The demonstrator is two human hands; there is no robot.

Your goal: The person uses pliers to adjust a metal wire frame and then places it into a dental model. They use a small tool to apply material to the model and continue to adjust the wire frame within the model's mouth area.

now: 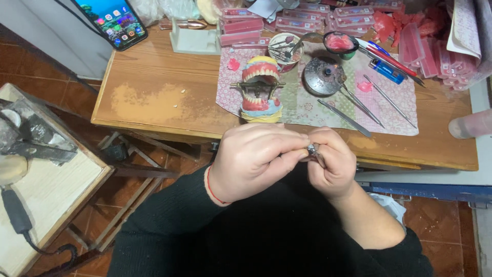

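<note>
Worn wooden desk (154,97) is carrying a floral pink cloth mat (307,105). Denture model of pink gums and white teeth on a metal articulator (261,90) is standing on the mat's left part. Round dark metal burner (322,76) is sitting right of it, thin steel hand tools (359,105) lying alongside. Black smartphone (113,20) is leaning top left, screen glowing. Pink flat plastic boxes (307,18) are piling along the back edge.

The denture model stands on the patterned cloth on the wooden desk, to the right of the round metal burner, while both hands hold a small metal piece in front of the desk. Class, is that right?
Not quite. In the head view the denture model stands to the left of the round metal burner, not the right. The rest holds: it is on the patterned cloth on the wooden desk, and the left hand and right hand hold a small metal piece together.
</note>
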